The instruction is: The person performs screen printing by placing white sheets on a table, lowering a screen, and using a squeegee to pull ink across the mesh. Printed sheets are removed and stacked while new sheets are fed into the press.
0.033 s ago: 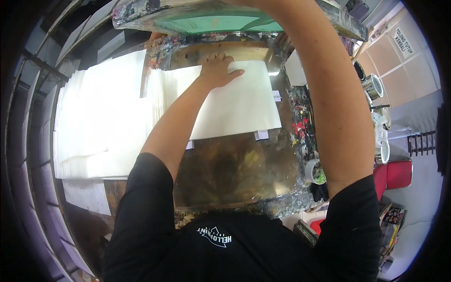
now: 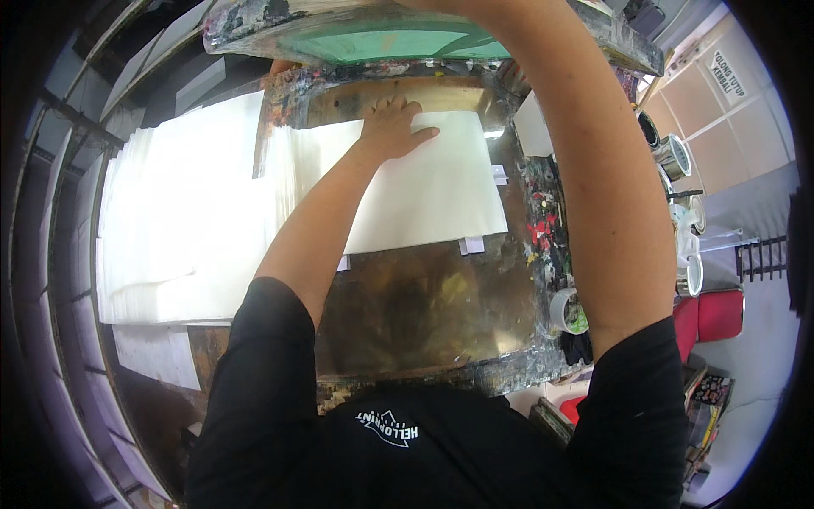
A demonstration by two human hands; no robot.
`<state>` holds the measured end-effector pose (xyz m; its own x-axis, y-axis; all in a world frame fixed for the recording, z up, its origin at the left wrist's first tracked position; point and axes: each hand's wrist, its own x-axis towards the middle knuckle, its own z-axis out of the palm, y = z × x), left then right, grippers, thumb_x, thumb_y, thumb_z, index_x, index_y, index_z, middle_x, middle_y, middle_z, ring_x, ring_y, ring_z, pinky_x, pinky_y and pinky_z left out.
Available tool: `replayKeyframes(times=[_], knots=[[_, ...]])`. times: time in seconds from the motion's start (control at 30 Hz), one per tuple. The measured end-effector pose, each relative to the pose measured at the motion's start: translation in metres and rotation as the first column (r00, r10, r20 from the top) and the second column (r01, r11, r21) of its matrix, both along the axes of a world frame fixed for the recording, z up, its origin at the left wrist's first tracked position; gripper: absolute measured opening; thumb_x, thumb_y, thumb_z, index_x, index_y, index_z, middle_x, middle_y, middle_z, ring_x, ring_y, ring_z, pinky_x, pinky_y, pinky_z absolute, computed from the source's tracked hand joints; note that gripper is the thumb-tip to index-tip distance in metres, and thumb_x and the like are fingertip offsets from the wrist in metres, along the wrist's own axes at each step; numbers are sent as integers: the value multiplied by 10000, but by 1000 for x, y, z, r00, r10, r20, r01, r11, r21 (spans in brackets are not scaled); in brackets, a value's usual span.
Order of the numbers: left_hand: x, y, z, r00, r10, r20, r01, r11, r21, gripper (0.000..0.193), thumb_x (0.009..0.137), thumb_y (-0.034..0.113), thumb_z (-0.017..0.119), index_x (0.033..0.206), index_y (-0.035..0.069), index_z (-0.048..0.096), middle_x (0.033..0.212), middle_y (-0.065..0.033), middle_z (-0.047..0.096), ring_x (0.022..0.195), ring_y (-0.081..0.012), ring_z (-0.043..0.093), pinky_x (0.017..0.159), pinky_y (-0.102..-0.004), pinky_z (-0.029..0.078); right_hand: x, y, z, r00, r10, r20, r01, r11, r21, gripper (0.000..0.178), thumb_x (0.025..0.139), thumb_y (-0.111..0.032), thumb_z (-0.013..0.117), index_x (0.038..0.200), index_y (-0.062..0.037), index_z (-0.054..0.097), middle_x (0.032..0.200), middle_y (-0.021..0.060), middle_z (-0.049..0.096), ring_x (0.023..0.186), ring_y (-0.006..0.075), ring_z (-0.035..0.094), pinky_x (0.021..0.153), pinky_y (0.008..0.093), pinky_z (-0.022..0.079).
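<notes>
Overhead view of a paint-crusted printing bench (image 2: 424, 314) with a hinged screen frame (image 2: 398, 38) raised above its far edge. The left hand (image 2: 392, 127) lies palm-down on the far edge of a white sheet (image 2: 424, 191), fingers (image 2: 405, 109) extended and spread flat, pressing rather than gripping; nothing is enclosed in them. Judging from this flat contact, the hand steadies or squares the sheet against the dark brown platen, where small white tabs (image 2: 471, 245) just beside the sheet's near edge and another tab (image 2: 498, 174) at its right edge appear to serve as registration stops, which would explain why the sheet sits exactly there. The sheet lies flat in the middle of the bench, directly beneath the lifted frame; its long axis runs left to right across the view, its short axis away from the person, and its near edge slopes slightly downward toward the right. The right arm (image 2: 585, 170) reaches up and away to the frame, apparently holding it clear of the sheet; the right hand passes out of the top of the picture, so whether its fingers are clenched or released cannot be told. To the left, touching or overlapping the sheet's left edge, lies a broad stack of white sheets (image 2: 182, 212), placed within the left hand's reach. Along the right side stand open ink tins (image 2: 674, 157) and a roll of tape (image 2: 566, 310).
</notes>
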<state>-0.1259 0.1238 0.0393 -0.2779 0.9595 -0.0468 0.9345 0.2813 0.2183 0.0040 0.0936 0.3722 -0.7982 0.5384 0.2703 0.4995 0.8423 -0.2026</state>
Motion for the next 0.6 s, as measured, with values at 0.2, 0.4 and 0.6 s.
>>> replayKeyframes(times=[0.2, 0.4, 0.6], knots=[[56, -47, -23, 980, 39, -195, 5, 975, 222, 782, 1003, 703, 431, 1599, 197, 417, 1671, -174, 324, 1545, -420, 262, 1204, -701, 173, 5, 32, -15, 959, 274, -74, -270, 961, 60, 814, 1024, -674, 355, 985, 34, 754, 907, 235, 752, 878, 370, 738, 807, 490, 572], [131, -115, -26, 991, 18, -132, 13, 974, 225, 705, 1039, 621, 418, 1611, 208, 400, 1694, -161, 288, 1554, -456, 226, 1190, -751, 108, 4, 16, -22, 967, 187, -172, -169, 979, 114, 824, 1027, -681, 352, 1001, 39, 753, 907, 216, 756, 852, 340, 738, 789, 478, 579], [126, -115, -27, 996, -3, -94, 26, 970, 240, 701, 1033, 606, 444, 1608, 209, 405, 1696, -175, 277, 1555, -471, 213, 1183, -763, 86, 0, 6, -4, 997, 80, 14, -81, 996, 28, 864, 1035, -692, 314, 978, 52, 749, 876, 204, 753, 803, 316, 738, 740, 452, 594]])
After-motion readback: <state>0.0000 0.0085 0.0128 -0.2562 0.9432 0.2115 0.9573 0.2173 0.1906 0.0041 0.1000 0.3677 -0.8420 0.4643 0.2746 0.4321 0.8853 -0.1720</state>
